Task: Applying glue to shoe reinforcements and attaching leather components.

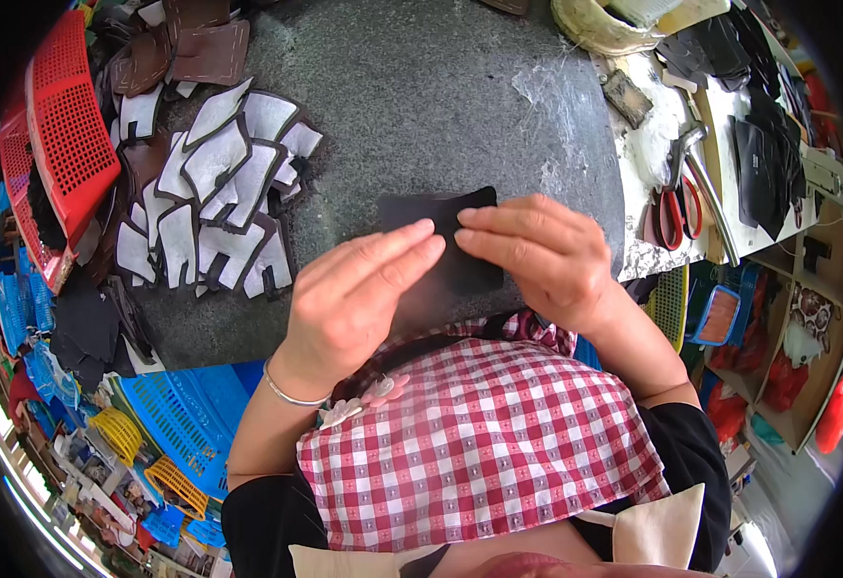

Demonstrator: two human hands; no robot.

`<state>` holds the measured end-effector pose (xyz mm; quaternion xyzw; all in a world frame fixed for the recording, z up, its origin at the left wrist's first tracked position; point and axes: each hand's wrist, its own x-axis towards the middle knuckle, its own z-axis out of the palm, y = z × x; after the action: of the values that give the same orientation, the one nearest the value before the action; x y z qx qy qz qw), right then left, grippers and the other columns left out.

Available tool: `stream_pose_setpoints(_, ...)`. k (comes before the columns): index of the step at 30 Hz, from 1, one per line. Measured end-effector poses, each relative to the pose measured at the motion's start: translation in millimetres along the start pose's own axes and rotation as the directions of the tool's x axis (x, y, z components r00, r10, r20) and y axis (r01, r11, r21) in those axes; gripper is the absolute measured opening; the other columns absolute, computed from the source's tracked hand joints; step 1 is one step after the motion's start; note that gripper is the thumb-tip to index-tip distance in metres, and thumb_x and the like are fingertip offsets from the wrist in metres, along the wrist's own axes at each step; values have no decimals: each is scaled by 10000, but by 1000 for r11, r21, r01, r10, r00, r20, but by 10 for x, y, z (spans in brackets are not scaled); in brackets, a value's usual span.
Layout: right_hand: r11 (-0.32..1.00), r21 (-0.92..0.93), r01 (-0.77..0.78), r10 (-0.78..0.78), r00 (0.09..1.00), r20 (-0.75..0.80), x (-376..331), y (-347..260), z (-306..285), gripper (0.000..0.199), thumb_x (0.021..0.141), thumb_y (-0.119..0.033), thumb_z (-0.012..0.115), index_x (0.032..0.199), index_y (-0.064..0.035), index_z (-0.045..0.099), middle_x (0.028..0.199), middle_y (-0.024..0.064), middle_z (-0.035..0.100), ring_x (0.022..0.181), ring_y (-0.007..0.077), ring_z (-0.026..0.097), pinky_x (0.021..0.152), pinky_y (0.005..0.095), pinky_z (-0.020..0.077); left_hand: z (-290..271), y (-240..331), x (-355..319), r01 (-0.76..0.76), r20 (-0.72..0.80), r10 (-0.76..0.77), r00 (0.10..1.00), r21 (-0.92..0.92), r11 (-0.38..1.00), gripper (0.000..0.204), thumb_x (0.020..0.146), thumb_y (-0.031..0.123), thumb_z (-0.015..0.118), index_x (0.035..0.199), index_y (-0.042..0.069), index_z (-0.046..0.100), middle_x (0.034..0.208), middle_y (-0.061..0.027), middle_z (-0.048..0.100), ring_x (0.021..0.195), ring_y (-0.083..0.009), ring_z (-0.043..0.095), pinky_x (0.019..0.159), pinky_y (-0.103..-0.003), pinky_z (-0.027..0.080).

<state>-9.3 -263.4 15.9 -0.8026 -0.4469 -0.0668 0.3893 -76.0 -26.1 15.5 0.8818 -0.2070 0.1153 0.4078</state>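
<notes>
Red plastic basket (63, 125) sits way over at 9 o'clock, tipped against the edge of the dark grey stone table (421, 87). Just right of it, around 10 o'clock, there's a messy pile of cut pieces (214, 193) (white-faced with dark borders, fanned over each other), with a few brown ones above them. Down at 8 o'clock are blue baskets (185, 409) and a yellow one.

Dead centre is the dark leather piece (441, 212), lying flat on the table. The left hand (349, 299) has its fingers straight and together, fingertips pressing down on the piece's left part. The right hand (547, 255) meets it from the other side, fingers also flat and closed up, pressing the right part, so nothing's pinched or lifted, just held down.

Further right, about 2 o'clock, red-handled scissors (677, 212) lie on a pale worn surface, with black pieces (759, 164) stacked beyond them.
</notes>
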Motion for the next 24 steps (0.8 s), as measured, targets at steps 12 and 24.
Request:
stream_pose_setpoints(12,981,-193,20,-8,998,60,-246,32,182,423,685,-96,645,1088,10,718,1145,130,702,940,263,692,702,327,604,222,-226,-107,-217,30,216,976,242,946,263,778,78,711,1022,-12,750,1104,-119,725,920,-252,688,712,-327,562)
stream_pose_setpoints(24,992,-116,-53,64,993,101,-163,28,130,432,662,-79,689,1082,19,716,1148,115,688,962,270,653,759,342,594,145,-158,-69,-108,161,73,984,224,969,373,715,45,736,1086,71,769,1145,-33,712,988,-250,634,802,-378,540)
